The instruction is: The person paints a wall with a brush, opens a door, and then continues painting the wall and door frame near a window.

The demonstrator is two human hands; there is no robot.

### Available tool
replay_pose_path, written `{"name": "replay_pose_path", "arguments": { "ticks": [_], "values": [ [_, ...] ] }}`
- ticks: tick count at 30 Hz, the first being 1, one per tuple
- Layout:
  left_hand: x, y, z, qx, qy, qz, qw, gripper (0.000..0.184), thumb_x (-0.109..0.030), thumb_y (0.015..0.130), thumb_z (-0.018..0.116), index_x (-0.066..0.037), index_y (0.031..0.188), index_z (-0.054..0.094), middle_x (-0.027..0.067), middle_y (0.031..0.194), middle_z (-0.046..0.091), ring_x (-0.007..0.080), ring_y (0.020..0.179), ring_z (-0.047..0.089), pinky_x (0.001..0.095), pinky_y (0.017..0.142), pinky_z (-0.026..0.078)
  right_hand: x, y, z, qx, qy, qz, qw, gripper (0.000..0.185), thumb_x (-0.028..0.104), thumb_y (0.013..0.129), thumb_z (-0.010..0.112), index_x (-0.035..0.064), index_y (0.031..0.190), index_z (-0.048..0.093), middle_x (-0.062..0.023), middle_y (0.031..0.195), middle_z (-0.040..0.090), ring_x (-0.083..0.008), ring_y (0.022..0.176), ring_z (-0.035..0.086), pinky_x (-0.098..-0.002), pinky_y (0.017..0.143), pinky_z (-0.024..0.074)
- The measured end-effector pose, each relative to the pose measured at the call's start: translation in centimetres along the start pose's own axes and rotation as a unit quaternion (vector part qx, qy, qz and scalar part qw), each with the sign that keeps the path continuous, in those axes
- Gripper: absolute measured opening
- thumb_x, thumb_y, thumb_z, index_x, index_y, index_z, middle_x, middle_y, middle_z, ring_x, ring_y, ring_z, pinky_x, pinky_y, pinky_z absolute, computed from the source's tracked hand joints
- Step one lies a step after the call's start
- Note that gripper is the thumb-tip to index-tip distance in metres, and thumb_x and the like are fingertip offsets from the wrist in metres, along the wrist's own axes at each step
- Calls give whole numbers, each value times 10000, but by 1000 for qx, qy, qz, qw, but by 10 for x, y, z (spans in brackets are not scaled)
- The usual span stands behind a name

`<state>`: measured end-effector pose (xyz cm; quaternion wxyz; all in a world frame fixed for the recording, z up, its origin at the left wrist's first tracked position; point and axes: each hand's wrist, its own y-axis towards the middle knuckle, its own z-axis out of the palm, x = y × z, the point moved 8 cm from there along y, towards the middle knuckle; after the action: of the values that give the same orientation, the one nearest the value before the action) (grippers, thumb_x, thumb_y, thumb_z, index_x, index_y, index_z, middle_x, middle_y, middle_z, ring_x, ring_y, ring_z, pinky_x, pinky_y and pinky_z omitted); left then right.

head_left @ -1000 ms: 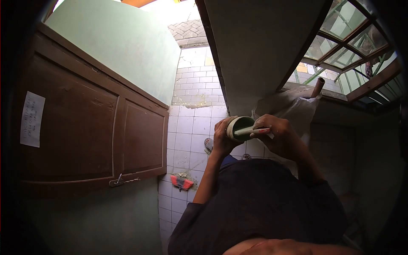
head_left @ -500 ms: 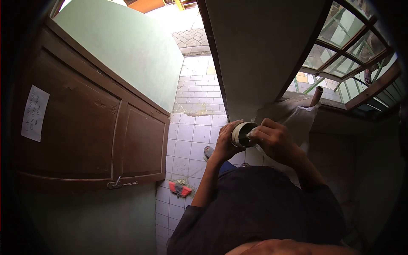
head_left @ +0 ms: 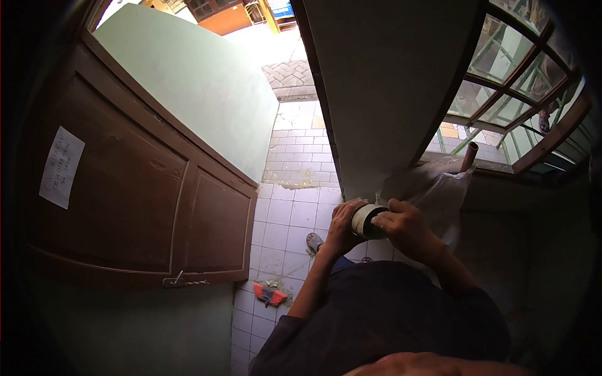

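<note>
I have the left hand (head_left: 342, 227) clamped round the pale cup (head_left: 362, 220), right hand (head_left: 411, 229) at its mouth (fingers' grip: can't tell).

Paper (head_left: 62, 167) on brown door (head_left: 125, 213): handwriting (head_left: 61, 164) too blurred to read.

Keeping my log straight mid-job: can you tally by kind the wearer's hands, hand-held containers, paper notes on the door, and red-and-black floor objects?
Wearer's left hand and right hand: 2
Round container: 1
Paper note: 1
Red-and-black floor object: 1
Total: 5
</note>
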<state>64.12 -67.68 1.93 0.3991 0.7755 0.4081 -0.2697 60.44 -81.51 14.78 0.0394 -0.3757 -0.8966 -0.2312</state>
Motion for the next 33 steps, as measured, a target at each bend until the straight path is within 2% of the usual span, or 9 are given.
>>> {"name": "replay_pose_path", "arguments": {
  "ticks": [7, 10, 14, 19, 22, 25, 29, 32, 33],
  "values": [
    [2, -9, 5, -14, -22, -2, 1000, 958, -226, 612, 1028, -114, 1452, 580, 113, 1436, 655, 343, 1388, 583, 482, 1187, 428, -5, -4, 2, 0, 71, 28, 997, 213, -1, 796, 721, 33, 1004, 753, -108, 977, 792, -273, 876, 671, -400, 830, 549],
    [-2, -8, 0, -12, -24, 5, 1000, 932, -222, 631, 1000, -106, 1455, 578, 134, 1430, 653, 357, 1386, 580, 482, 1200, 402, -4, -7, -6, -52, 30, 16, 998, 237, -2, 782, 741, 29, 1017, 759, -116, 992, 797, -274, 882, 677, -402, 840, 551],
    [-6, -7, -2, -10, -5, 27, 1000, 940, -231, 626, 1002, -93, 1450, 572, 129, 1436, 653, 351, 1400, 574, 481, 1208, 394, 0, -3, 1, -26, 42, 15, 999, 277, -12, 744, 768, 12, 1018, 747, -113, 965, 775, -285, 853, 658, -392, 785, 551],
    [2, -14, -2, -4, -19, -15, 1000, 935, -234, 631, 1005, -95, 1446, 569, 111, 1432, 664, 340, 1407, 572, 486, 1206, 394, 1, -8, 9, -36, 71, 17, 997, 255, -7, 757, 756, 18, 1010, 742, -98, 974, 778, -272, 851, 647, -396, 806, 559],
    [1, -15, -4, 0, -18, -13, 1000, 927, -228, 637, 1000, -97, 1447, 567, 104, 1434, 665, 341, 1408, 571, 488, 1208, 392, 7, -7, 1, -75, 19, 13, 997, 224, 17, 778, 751, 23, 1001, 769, -93, 923, 776, -249, 878, 653, -396, 827, 552],
    [-7, -15, -5, -2, 14, 18, 1000, 878, -210, 659, 978, -95, 1429, 571, 100, 1436, 665, 349, 1409, 569, 486, 1207, 388, 10, -6, 10, -32, 25, 17, 999, 229, 31, 777, 750, 31, 1005, 772, -85, 929, 776, -248, 913, 657, -400, 844, 548],
    [-7, -22, -6, -10, 2, -1, 1000, 875, -213, 661, 976, -92, 1428, 571, 106, 1436, 664, 352, 1411, 566, 482, 1206, 387, 11, -10, 10, -45, 40, 17, 998, 246, 39, 770, 756, 37, 1015, 771, -78, 931, 772, -247, 936, 656, -403, 860, 539],
    [-8, -25, -6, -25, -6, 7, 1000, 892, -225, 655, 980, -88, 1434, 567, 111, 1437, 662, 352, 1410, 566, 479, 1204, 387, 13, -13, 6, -66, 27, 18, 997, 249, 17, 771, 756, 31, 1020, 766, -73, 973, 781, -245, 912, 644, -384, 815, 522],
    [-7, -26, -4, -16, 2, 5, 1000, 896, -228, 653, 981, -84, 1434, 567, 111, 1436, 662, 352, 1406, 568, 479, 1202, 388, 13, -13, 9, -48, 33, 24, 998, 256, 31, 767, 764, 40, 1024, 769, -72, 958, 778, -243, 931, 649, -388, 859, 522]
  ]
}}
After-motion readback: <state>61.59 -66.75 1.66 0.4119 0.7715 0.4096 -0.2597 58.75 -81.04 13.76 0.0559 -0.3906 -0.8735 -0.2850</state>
